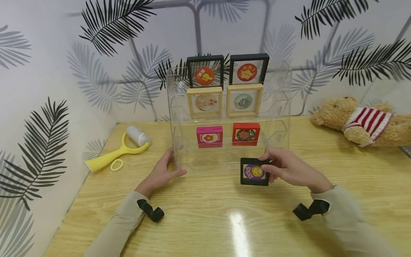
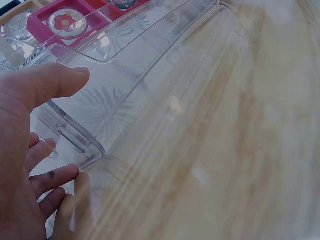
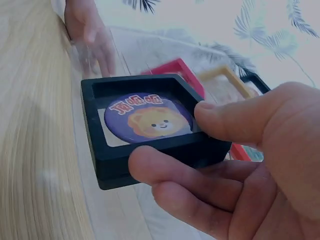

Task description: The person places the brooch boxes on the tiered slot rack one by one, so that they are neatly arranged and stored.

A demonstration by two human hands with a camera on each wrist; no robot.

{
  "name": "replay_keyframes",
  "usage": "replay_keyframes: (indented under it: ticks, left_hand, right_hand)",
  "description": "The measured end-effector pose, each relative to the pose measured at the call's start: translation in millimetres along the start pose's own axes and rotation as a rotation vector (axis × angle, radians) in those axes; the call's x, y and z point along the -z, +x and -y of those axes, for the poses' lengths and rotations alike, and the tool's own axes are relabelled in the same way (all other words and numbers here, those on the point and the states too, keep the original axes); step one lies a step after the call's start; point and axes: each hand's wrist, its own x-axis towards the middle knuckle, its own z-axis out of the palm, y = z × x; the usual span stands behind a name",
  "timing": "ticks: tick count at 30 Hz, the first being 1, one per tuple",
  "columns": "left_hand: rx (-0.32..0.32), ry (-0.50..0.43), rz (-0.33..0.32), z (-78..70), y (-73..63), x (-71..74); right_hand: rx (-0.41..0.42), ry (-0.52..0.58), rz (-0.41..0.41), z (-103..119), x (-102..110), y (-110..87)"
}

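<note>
A clear tiered display rack [image 1: 205, 160] stands on the table and carries several small square frames. At its left side my left hand [image 1: 165, 171] has the thumb stretched along the front; in the left wrist view, a fingertip [image 2: 70, 171] touches the bottom corner. My right hand [image 1: 285, 167] pinches a black frame [image 1: 245, 181], thumb on one side and fingers on the other, before the rack's lower right. Inside the frame is a purple round badge [image 3: 117, 120] with a yellow animal face. Pink [image 1: 209, 144] and red [image 1: 246, 142] frames sit on the tier above.
Higher tiers hold two wooden frames [image 1: 204, 116] and two black frames [image 1: 221, 71]. At left lie a yellow Y-shaped tool [image 1: 109, 157] with a grey roller [image 1: 136, 135] and a yellow ring [image 1: 112, 166]. A teddy bear [image 1: 334, 114] lies at right, near the leaf-patterned wall [image 1: 128, 89].
</note>
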Motion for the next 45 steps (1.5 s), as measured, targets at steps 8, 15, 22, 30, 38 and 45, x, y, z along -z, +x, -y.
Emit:
replay_keyframes:
  ticks: [8, 15, 22, 30, 38, 45]
  left_hand:
    - [-0.018, -0.013, -0.008, -0.8, 2.2, 1.9]
    - [-0.025, -0.014, -0.005, -3.4, -0.3, 0.0]
    - [-0.020, -0.014, -0.008, -0.2, -1.6, 0.5]
    - [-0.013, -0.019, -0.008, -2.3, 0.7, -2.1]
    - [-0.004, -0.005, -0.001, -4.1, 1.8, -1.7]
    - [-0.010, 0.002, 0.001, -3.1, -0.8, -0.3]
  right_hand:
    - [0.141, -0.221, -0.096, 12.8, -29.7, 37.3]
    - [0.139, -0.298, -0.183, 19.9, -48.8, 64.8]
    - [0.153, -0.296, -0.175, 18.4, -67.4, 89.3]
    - [0.142, -0.341, -0.155, 10.2, -82.8, 87.1]
    - [0.053, -0.240, -0.237, 18.9, -79.3, 76.5]
    - [0.049, -0.254, -0.297, 21.3, -69.4, 61.8]
